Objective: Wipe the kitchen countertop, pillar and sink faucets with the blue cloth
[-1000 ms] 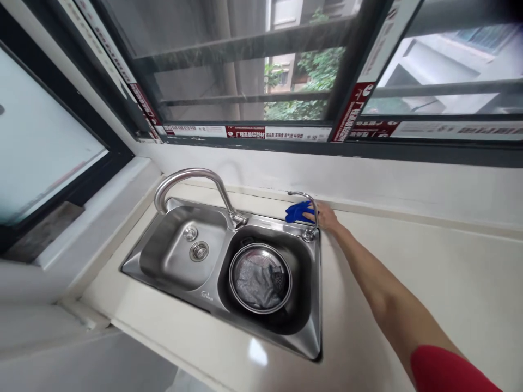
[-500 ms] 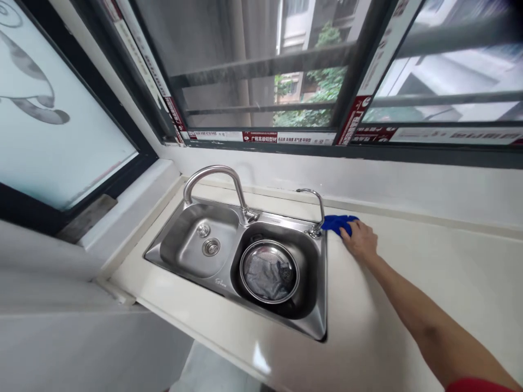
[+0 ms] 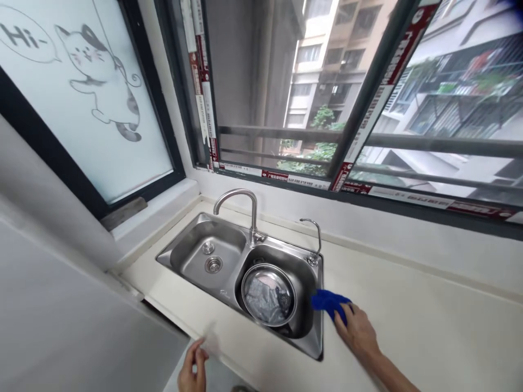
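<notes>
On counter [image 3: 408, 326] by sink [image 3: 314, 343] right rim, right hand [image 3: 359, 331] fingers closed on blue cloth [image 3: 329, 301], left hand [image 3: 192, 367] pinching blurred pale item, identity unclear.

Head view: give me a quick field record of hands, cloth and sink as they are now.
right hand: pressing blue cloth on the sink's right rim
left hand: at the counter's front edge, pinching something pale and blurred
sink: double steel basin, left one bare
strainer bowl: in right basin, grey cloth inside
taps: tall faucet, small faucet
</notes>
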Demonstrator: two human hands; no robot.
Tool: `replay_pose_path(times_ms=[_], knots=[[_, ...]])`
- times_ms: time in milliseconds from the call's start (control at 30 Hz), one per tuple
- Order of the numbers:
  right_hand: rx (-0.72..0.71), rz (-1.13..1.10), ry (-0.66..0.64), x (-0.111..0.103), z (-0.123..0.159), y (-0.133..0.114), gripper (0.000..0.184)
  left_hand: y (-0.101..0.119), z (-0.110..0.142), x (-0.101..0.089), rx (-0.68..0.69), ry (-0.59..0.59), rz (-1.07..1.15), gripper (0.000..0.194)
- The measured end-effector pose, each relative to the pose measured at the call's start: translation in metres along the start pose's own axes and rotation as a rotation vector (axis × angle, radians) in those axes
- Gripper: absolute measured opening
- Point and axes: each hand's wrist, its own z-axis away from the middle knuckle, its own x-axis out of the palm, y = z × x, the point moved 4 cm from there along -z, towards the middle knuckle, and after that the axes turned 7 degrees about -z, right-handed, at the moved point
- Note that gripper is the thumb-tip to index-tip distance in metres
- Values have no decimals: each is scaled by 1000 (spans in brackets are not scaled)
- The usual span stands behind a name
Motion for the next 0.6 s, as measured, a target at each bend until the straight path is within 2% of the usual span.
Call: replay_pose_path(times_ms=[100,200,300,367,433,500,567,600], knots=[[69,-297,-91,14,-8,-24,44,20,-36,14,110,-73,-48,57],[262,-504,-124,35,-38,-61,54,35,-61,24,188,-125,-149,51],[395,-655,9,42,-92,-101,63,43,-74,30,163,-181,-296,49],[436,-666,170,38,-134,-123,67,46,-78,33,76,-193,-390,50],[370,-598,309,34,-175,-139,64,48,-79,35,-21,-160,-458,49],[183,-526,425,36,-209,-152,58,47,-79,40,-68,-102,-500,46],[3,-455,500,50,-232,-155,53,44,-78,44,-57,-43,-520,42],[-44,-411,503,62,-239,-151,51,41,-77,46,-48,-12,-523,41]])
